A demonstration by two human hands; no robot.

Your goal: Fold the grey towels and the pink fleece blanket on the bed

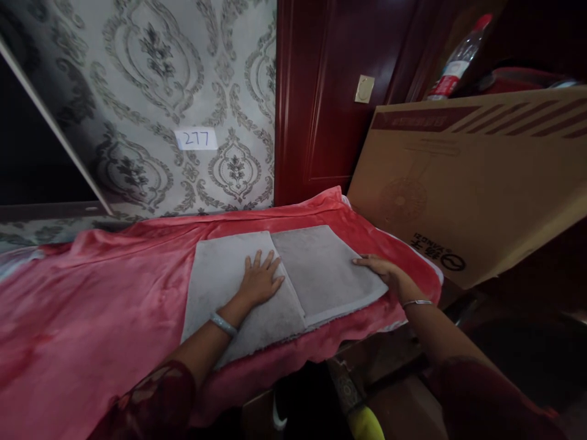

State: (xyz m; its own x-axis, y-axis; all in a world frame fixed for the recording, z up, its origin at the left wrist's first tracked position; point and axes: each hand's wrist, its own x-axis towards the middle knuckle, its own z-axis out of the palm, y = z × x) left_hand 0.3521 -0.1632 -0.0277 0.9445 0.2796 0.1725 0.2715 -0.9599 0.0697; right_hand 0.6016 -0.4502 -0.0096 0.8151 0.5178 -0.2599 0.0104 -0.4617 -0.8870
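A grey cloth [316, 263], folded into two flat panels side by side, lies on a red plush blanket [128, 287]. A fold line runs between the panels, and the near edge looks layered and slightly frayed. My left hand [260, 280] rests palm down on the left panel beside that line, its fingers spread. At the cloth's right edge, my right hand [380, 267] has its fingers close together, with one fingertip on top of the edge. The rest of its fingers are partly hidden. Both wrists wear bracelets.
A large cardboard box [458, 177] stands at the right, touching the blanket's side. Behind its top edge leans a red-capped bottle [458, 61]. Patterned wallpaper with a paper label [196, 139] and a dark red door [321, 91] close off the back. A dark screen [41, 140] is at left.
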